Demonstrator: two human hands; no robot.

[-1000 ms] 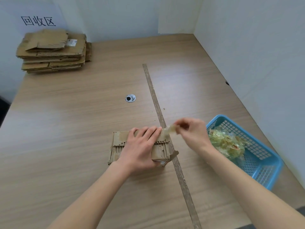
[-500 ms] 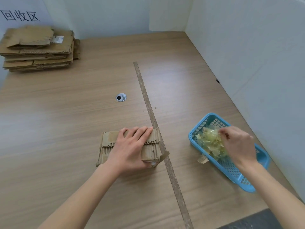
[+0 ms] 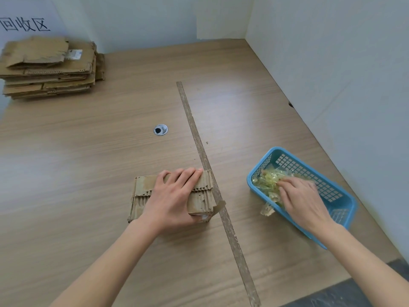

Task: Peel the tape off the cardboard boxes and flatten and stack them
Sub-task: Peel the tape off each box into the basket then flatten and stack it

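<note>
Cardboard lay flattened in a stack [image 3: 49, 67] at the far left corner of the wooden table [image 3: 88, 156], under black characters printed on the wall [image 3: 25, 24]. A white label showed on the top sheet. Nearer the middle of the table sat a small round metal grommet [image 3: 160, 129].

Close to the person, a worn cardboard box [image 3: 199, 197] with its torn, corrugated surface exposed rested on the table. The left hand [image 3: 171, 201] lay flat on top of it, fingers straight and reaching to the far edge, thumb down its right side, pressing it in place. A loose flap of brown tape stuck out from the box's near right corner, touching a long strip of tape residue [image 3: 212, 180] that ran across the tabletop from far to near.

To the right of that strip stood a blue plastic basket [image 3: 340, 193] holding a heap of crumpled clear tape [image 3: 266, 180], one piece hanging over its near rim. The right hand [image 3: 304, 202] was over the basket, its fingers loosely extended and touching the heap; whether they pinched a piece could not be told.
</note>
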